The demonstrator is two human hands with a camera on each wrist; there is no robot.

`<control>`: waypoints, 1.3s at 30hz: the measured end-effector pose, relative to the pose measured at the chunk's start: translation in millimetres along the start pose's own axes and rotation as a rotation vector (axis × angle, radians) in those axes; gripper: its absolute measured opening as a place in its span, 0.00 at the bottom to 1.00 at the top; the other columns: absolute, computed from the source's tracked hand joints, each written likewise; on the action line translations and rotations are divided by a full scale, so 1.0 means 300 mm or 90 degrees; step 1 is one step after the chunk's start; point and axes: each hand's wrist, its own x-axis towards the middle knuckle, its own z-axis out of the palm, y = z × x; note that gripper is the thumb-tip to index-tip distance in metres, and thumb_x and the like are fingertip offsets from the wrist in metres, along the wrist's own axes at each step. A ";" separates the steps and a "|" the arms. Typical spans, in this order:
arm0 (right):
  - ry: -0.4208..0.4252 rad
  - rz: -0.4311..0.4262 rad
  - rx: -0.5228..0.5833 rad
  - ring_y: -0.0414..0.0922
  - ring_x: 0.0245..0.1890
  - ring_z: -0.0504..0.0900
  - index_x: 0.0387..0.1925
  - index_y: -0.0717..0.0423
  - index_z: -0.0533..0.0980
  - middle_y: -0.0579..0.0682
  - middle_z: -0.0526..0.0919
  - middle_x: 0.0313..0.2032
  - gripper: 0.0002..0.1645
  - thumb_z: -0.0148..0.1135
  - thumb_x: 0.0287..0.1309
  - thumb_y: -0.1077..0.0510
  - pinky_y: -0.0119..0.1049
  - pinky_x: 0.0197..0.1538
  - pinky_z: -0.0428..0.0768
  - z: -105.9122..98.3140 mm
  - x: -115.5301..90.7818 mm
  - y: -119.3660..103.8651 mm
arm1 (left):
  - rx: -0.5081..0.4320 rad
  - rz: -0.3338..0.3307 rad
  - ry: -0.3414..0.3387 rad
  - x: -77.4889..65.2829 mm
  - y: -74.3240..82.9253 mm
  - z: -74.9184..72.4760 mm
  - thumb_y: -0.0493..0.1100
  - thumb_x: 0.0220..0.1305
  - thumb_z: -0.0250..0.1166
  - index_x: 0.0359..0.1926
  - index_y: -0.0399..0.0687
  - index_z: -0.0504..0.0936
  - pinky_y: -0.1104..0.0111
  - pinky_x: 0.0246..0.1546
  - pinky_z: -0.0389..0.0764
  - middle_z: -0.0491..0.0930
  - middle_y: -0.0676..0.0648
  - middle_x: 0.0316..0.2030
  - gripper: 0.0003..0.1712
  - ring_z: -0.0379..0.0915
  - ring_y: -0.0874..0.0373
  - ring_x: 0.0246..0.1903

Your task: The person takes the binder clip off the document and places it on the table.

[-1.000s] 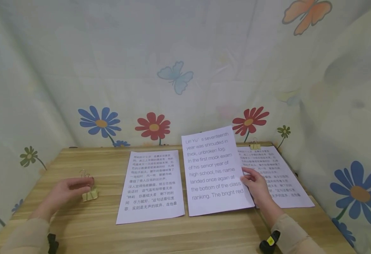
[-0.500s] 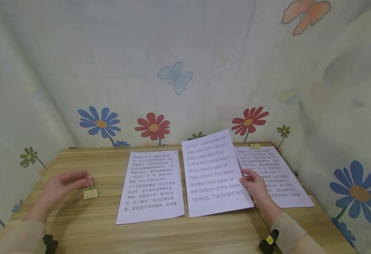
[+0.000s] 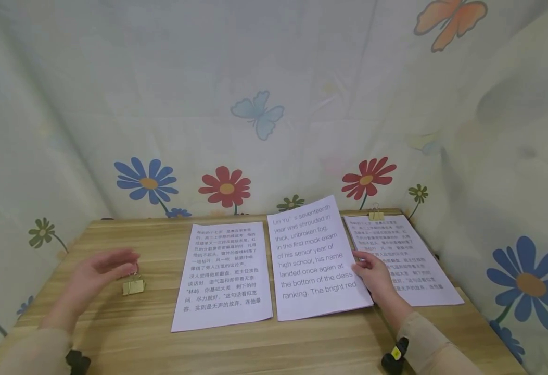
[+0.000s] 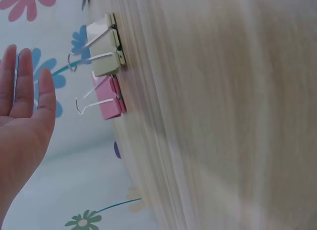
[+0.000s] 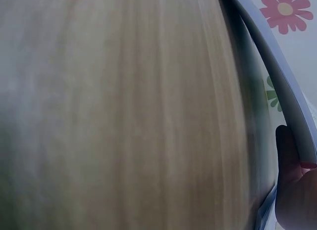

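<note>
My left hand [image 3: 98,273] hovers by two binder clips at the left of the table, fingers extended and holding nothing. One is a pale yellow binder clip [image 3: 134,286]; the pink binder clip [image 4: 108,94] stands beside it in the left wrist view, mostly hidden behind my fingers in the head view. With thumb and fingers, my right hand [image 3: 377,276] pinches the right edge of some paper sheets [image 3: 311,260] with large English print. Their upper part is tilted up towards me, and the right edge bows in the right wrist view.
A sheet of Chinese print [image 3: 222,276] lies flat at the middle of the wooden table [image 3: 161,349]. Farther right lie more Chinese-print sheets [image 3: 423,271], with a yellow binder clip [image 3: 376,215] at their top edge. A flowered cloth [image 3: 185,104] hangs behind the table.
The top of the English sheets has tipped lower, with my right hand shifting slightly left. My left hand drew back left from the clips, then came right again, covering most of the pink one.
</note>
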 end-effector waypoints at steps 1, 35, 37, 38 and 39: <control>0.002 -0.001 -0.006 0.48 0.40 0.75 0.61 0.60 0.75 0.56 0.78 0.42 0.26 0.62 0.60 0.68 0.33 0.37 0.74 0.001 0.003 0.001 | -0.008 0.013 -0.001 0.000 0.005 0.004 0.52 0.67 0.66 0.65 0.40 0.74 0.80 0.42 0.76 0.83 0.53 0.53 0.31 0.77 0.75 0.45; -0.003 -0.045 -0.123 0.55 0.50 0.78 0.60 0.62 0.74 0.62 0.80 0.50 0.24 0.63 0.62 0.63 0.47 0.51 0.76 -0.005 0.014 -0.006 | -0.017 0.093 -0.052 0.039 0.162 0.167 0.52 0.69 0.64 0.67 0.46 0.73 0.77 0.47 0.77 0.80 0.44 0.57 0.30 0.78 0.52 0.54; -0.006 -0.055 -0.130 0.55 0.50 0.78 0.60 0.63 0.74 0.63 0.80 0.51 0.25 0.63 0.63 0.62 0.47 0.51 0.77 -0.012 0.008 -0.009 | -0.028 0.104 -0.044 0.042 0.172 0.185 0.51 0.68 0.65 0.66 0.46 0.74 0.77 0.47 0.77 0.80 0.44 0.56 0.29 0.78 0.48 0.54; -0.007 -0.061 -0.137 0.55 0.49 0.78 0.60 0.63 0.73 0.63 0.80 0.50 0.25 0.63 0.62 0.62 0.47 0.50 0.78 -0.016 0.005 -0.011 | -0.036 0.110 -0.042 0.043 0.179 0.195 0.50 0.68 0.65 0.66 0.45 0.74 0.77 0.47 0.77 0.80 0.43 0.56 0.29 0.78 0.47 0.55; -0.007 -0.069 -0.145 0.55 0.49 0.79 0.60 0.64 0.73 0.63 0.80 0.50 0.25 0.63 0.62 0.62 0.47 0.50 0.79 -0.019 0.001 -0.014 | -0.046 0.117 -0.042 0.044 0.183 0.205 0.49 0.69 0.65 0.66 0.45 0.74 0.77 0.48 0.77 0.80 0.43 0.56 0.28 0.77 0.46 0.55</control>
